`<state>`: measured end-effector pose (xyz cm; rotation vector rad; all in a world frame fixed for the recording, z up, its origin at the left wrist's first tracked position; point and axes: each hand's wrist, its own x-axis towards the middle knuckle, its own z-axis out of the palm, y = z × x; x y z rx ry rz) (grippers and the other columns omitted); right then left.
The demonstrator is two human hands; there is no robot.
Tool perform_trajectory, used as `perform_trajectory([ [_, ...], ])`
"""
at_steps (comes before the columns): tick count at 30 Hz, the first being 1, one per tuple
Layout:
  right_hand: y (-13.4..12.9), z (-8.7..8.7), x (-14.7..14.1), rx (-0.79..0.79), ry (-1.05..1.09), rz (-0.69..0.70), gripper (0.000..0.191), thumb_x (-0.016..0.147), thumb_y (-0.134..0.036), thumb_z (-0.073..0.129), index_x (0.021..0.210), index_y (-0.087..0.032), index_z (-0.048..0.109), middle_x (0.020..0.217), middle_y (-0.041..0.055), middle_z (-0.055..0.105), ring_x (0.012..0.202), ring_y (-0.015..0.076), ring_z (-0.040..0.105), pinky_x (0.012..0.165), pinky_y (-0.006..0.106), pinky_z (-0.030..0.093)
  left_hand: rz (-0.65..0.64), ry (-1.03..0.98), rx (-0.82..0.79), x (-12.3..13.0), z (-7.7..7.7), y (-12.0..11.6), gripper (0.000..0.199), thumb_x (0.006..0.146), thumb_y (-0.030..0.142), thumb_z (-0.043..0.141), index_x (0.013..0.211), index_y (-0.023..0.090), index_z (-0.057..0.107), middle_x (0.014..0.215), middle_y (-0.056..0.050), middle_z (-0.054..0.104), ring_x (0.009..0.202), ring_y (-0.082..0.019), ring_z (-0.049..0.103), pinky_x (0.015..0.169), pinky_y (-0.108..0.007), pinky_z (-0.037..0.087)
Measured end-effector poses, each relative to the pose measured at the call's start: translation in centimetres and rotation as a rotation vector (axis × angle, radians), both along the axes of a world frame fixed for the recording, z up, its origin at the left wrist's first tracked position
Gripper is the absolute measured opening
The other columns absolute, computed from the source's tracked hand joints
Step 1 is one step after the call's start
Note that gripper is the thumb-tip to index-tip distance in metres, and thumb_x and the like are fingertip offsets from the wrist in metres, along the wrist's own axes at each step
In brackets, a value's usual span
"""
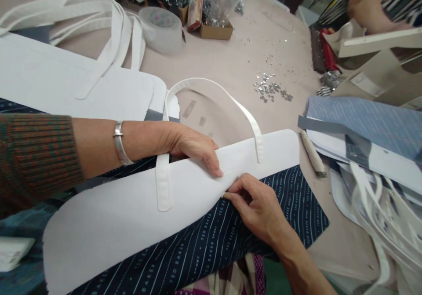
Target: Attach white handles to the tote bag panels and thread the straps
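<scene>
Across my lap and the table edge lies a white bag panel (108, 218) with a white strap handle (227, 95) fixed to it at two ends. Dark navy lining fabric (198, 253), printed with pale stripes and "TED BAKER" lettering, runs along its lower edge. My left hand (198, 147) grips the panel's upper edge, thumb on the front and fingers hidden behind. Just below that thumb, my right hand (255, 205) pinches at the border of panel and lining. A tiny pale bit shows at its fingertips, too small to identify.
More white panels with straps (125, 81) are stacked at left. Behind stand a tape roll (161, 29) and a small cardboard box (216, 31). Loose silvery discs (270, 88) lie mid-table. At right are a pale-handled tool (312, 154), more bag pieces (365, 110) and another person's arm (369, 11).
</scene>
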<state>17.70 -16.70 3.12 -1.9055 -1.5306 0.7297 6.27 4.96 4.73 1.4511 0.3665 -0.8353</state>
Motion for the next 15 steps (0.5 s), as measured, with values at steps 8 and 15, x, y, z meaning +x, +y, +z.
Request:
perform_trajectory([
  [8,-0.1,-0.6,-0.3,-0.055,0.122,-0.146,0.019,0.081,-0.025,0.072,0.069,-0.02,0.058,0.065,-0.0032,0.059,0.056,0.0105,0.051,0.056,0.023,0.041,0.002,-0.022,-0.016,0.2,-0.2,0.1,0.034,0.064,0.036,0.069,0.09,0.015,0.071,0.077,-0.007,0.074,0.07,-0.025,0.069,0.061,-0.032,0.056],
  [15,-1.3,-0.5,1.1,-0.002,0.459,-0.3,0.028,0.08,-0.046,0.072,0.078,-0.019,0.063,0.056,-0.0023,0.059,0.049,0.013,0.056,0.047,0.023,0.046,-0.324,-0.404,0.725,0.0,6.9,-1.4,0.016,0.07,0.02,0.06,0.076,0.018,0.075,0.072,-0.006,0.074,0.064,-0.021,0.063,0.057,-0.028,0.049],
])
